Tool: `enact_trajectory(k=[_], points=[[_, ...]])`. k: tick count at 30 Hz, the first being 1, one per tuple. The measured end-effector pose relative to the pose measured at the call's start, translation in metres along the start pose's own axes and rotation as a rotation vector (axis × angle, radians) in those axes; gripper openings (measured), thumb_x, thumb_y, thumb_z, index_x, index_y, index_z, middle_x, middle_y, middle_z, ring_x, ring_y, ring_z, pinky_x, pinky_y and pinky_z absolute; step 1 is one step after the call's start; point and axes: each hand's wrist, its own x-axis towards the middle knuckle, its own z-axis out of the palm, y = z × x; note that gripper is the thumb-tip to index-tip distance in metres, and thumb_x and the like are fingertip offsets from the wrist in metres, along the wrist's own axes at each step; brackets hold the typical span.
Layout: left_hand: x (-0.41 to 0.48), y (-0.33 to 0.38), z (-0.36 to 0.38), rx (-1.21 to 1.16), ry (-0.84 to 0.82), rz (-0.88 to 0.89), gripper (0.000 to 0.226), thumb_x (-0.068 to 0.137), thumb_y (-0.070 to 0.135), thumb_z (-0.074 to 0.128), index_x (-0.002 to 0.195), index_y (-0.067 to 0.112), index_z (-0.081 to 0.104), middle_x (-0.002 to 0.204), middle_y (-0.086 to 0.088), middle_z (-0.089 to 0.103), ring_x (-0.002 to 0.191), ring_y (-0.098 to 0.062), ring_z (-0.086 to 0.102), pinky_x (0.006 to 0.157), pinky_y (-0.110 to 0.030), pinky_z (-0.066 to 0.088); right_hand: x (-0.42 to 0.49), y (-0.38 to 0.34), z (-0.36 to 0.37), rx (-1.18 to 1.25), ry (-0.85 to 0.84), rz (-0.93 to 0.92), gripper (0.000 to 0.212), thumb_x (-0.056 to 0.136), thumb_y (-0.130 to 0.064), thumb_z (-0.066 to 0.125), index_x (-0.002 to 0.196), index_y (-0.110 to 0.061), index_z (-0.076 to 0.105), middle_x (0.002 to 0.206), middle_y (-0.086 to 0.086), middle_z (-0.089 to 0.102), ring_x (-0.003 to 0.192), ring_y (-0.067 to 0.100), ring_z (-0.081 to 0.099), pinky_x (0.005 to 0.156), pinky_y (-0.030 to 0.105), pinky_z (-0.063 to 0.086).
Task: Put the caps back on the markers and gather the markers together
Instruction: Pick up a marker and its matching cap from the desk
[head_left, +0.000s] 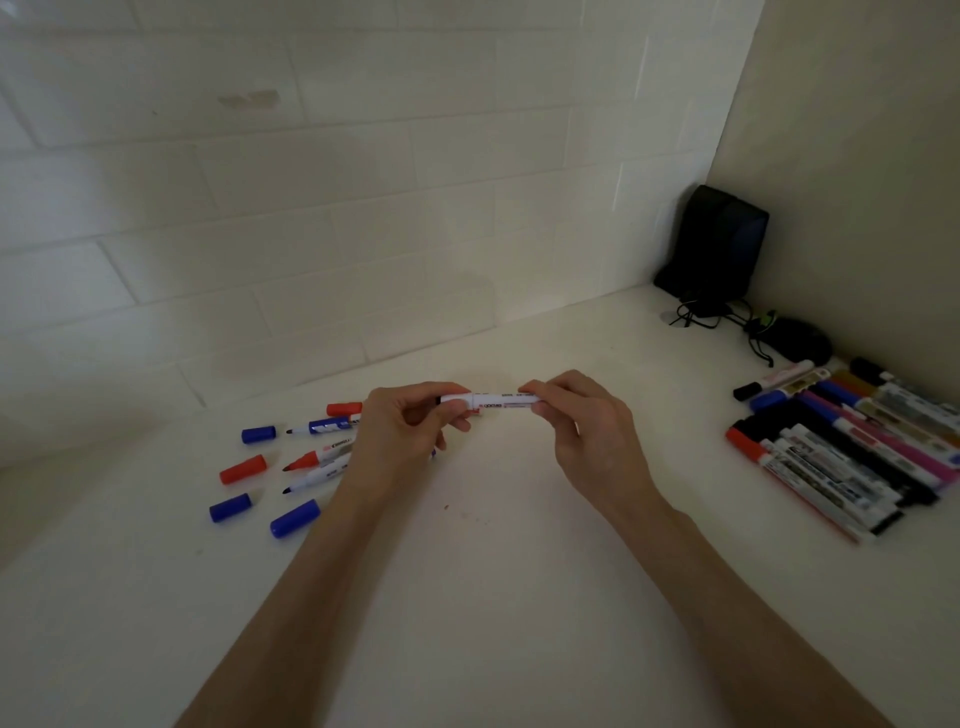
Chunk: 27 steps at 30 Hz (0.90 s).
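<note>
Evidently both hands are clamped on one white marker (501, 401), held level above the middle of the table (493, 571). The right hand (587, 431) pinches the barrel. The left hand (410, 431) pinches the left end, where something dark shows; cap or tip, I cannot tell. That two-ended hold suits pressing a cap home along the barrel. Loose caps (242, 469) and open markers (311, 460) lie just left, within the left hand's reach, tips toward the caps. Capped ones sit in a row (841, 452) at the right, likely the gathering spot.
</note>
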Motion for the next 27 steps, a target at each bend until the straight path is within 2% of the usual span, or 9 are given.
enact_trajectory(k=[4, 7, 10, 12, 14, 17, 21, 23, 27], points=[[0.000, -0.006, -0.003, 0.090, -0.026, 0.027, 0.015, 0.097, 0.013, 0.059, 0.106, 0.012, 0.072, 0.081, 0.003, 0.075, 0.071, -0.014, 0.071, 0.056, -0.032, 0.057, 0.001, 0.005, -0.001, 0.093, -0.162, 0.062, 0.020, 0.097, -0.016, 0.062, 0.114, -0.017, 0.073, 0.090, -0.006, 0.062, 0.073, 0.007, 0.056, 0.068, 0.025, 0.047], [-0.001, -0.007, -0.002, 0.217, -0.012, 0.074, 0.013, 0.098, 0.017, 0.058, 0.106, 0.017, 0.068, 0.084, 0.011, 0.071, 0.075, -0.005, 0.069, 0.060, -0.021, 0.054, 0.001, 0.004, -0.002, 0.144, -0.303, 0.139, 0.021, 0.092, -0.033, 0.069, 0.111, -0.025, 0.071, 0.090, -0.011, 0.065, 0.076, 0.008, 0.059, 0.071, 0.027, 0.048], [-0.002, -0.007, 0.002, 0.326, -0.013, 0.130, 0.014, 0.096, 0.019, 0.061, 0.106, 0.027, 0.066, 0.084, 0.021, 0.066, 0.073, 0.003, 0.065, 0.063, -0.010, 0.047, -0.001, -0.001, -0.004, 0.158, -0.312, 0.147, 0.024, 0.091, -0.040, 0.069, 0.114, -0.031, 0.069, 0.088, -0.013, 0.067, 0.076, 0.007, 0.062, 0.071, 0.027, 0.051], [-0.004, -0.007, 0.006, 0.376, -0.027, 0.154, 0.017, 0.095, 0.021, 0.062, 0.107, 0.032, 0.066, 0.091, 0.021, 0.066, 0.079, 0.005, 0.063, 0.067, -0.007, 0.045, 0.000, -0.001, -0.004, 0.126, -0.313, 0.125, 0.018, 0.093, -0.041, 0.067, 0.110, -0.034, 0.068, 0.085, -0.013, 0.068, 0.076, 0.008, 0.063, 0.070, 0.030, 0.051], [-0.005, -0.008, 0.009, 0.387, -0.036, 0.166, 0.019, 0.094, 0.026, 0.063, 0.112, 0.031, 0.066, 0.098, 0.017, 0.069, 0.084, 0.004, 0.063, 0.068, -0.008, 0.045, -0.001, 0.001, -0.004, 0.083, -0.311, 0.099, 0.013, 0.095, -0.038, 0.064, 0.106, -0.031, 0.066, 0.089, -0.011, 0.068, 0.078, 0.009, 0.063, 0.072, 0.034, 0.050], [-0.007, -0.007, 0.015, 0.345, -0.042, 0.164, 0.035, 0.092, 0.033, 0.064, 0.127, 0.030, 0.061, 0.102, 0.015, 0.071, 0.088, 0.002, 0.066, 0.070, -0.013, 0.050, 0.001, 0.009, -0.006, -0.046, -0.304, 0.024, 0.009, 0.095, -0.024, 0.063, 0.103, -0.020, 0.066, 0.094, -0.006, 0.068, 0.083, 0.015, 0.062, 0.077, 0.038, 0.046], [-0.009, -0.004, 0.021, 0.332, -0.030, 0.165, 0.033, 0.092, 0.028, 0.066, 0.125, 0.032, 0.061, 0.100, 0.019, 0.069, 0.091, 0.001, 0.064, 0.066, -0.012, 0.047, 0.016, 0.038, -0.019, -0.227, -0.370, -0.021, 0.019, 0.090, -0.010, 0.068, 0.106, -0.019, 0.070, 0.094, -0.001, 0.067, 0.082, 0.023, 0.060, 0.073, 0.038, 0.043], [-0.010, -0.003, 0.024, 0.320, -0.032, 0.184, 0.029, 0.093, 0.027, 0.064, 0.122, 0.030, 0.062, 0.099, 0.019, 0.068, 0.091, -0.003, 0.065, 0.065, -0.015, 0.048, 0.023, 0.055, -0.028, -0.251, -0.447, 0.013, 0.026, 0.091, -0.008, 0.067, 0.113, -0.021, 0.073, 0.098, 0.002, 0.068, 0.086, 0.022, 0.060, 0.073, 0.036, 0.044], [-0.011, -0.003, 0.028, 0.318, -0.028, 0.224, 0.026, 0.095, 0.025, 0.062, 0.120, 0.029, 0.063, 0.099, 0.018, 0.068, 0.089, -0.008, 0.066, 0.064, -0.016, 0.047, 0.024, 0.085, -0.053, -0.381, -0.531, 0.150, 0.028, 0.089, -0.001, 0.065, 0.106, -0.022, 0.074, 0.099, 0.001, 0.067, 0.090, 0.024, 0.065, 0.076, 0.035, 0.049]])
